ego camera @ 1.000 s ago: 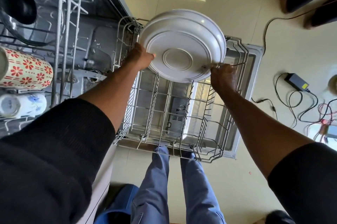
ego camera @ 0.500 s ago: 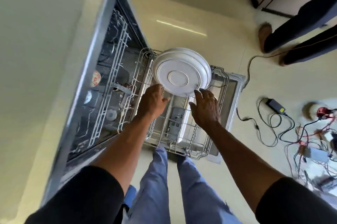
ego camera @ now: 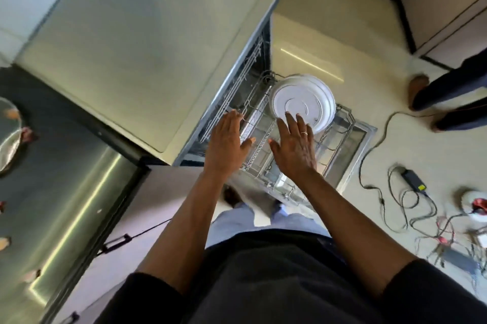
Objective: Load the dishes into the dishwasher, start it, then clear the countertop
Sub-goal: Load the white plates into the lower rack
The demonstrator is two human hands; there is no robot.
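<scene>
A stack of white plates (ego camera: 303,102) stands on edge at the far end of the pulled-out lower wire rack (ego camera: 340,134) of the open dishwasher (ego camera: 237,81). My left hand (ego camera: 226,144) hovers above the rack's left side with straight fingers and holds nothing. My right hand (ego camera: 295,144), wearing a ring, is spread flat above the rack, its fingertips in front of the plates' lower edge; I cannot tell whether they touch. The upper rack is mostly hidden under the dishwasher's top.
The pale dishwasher top (ego camera: 147,41) fills the upper left. A steel counter (ego camera: 66,192) with a round glass dish (ego camera: 8,136) lies at left. Cables and a power adapter (ego camera: 413,181) trail on the floor at right. Another person's legs (ego camera: 448,97) stand at far right.
Both hands have let go of the plates, which now stand alone in the rack. The hands have pulled back and opened, and my head has risen well away from the dishwasher.
</scene>
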